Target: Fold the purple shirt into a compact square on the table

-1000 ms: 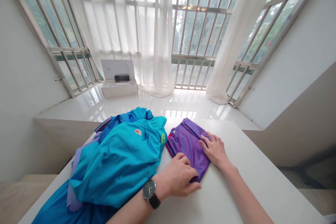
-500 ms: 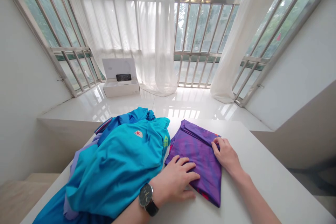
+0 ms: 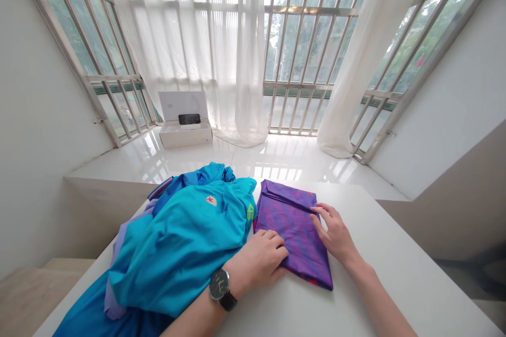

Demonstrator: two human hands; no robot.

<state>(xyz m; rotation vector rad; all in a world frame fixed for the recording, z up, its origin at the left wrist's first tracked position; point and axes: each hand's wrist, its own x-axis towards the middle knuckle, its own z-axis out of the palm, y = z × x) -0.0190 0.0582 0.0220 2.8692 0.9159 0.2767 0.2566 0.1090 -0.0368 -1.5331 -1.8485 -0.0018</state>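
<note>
A folded purple garment (image 3: 294, 231) of shiny cloth with red patches lies flat on the white table, a narrow flap folded across its far end. My left hand (image 3: 263, 255), with a black-strapped watch on the wrist, rests at its lower left edge. The fingers are bunched and curled over the cloth, and the fingertips are partly hidden. At the right edge my right hand (image 3: 334, 231) has its fingers apart, the tips touching the garment near the flap. To the left lies a loose heap of clothes, with a teal garment (image 3: 185, 242) bearing a small badge on top.
On the white sill (image 3: 245, 160) behind stands an open white box (image 3: 185, 137) with a black phone-like device (image 3: 189, 119) in it. White curtains (image 3: 249, 63) hang before the barred windows. The table's (image 3: 395, 253) right edge runs diagonally toward me.
The purple garment has turned slightly, and its far end has shifted left. My left hand's fingers have drawn together from a spread pose. My right hand has moved slightly left.
</note>
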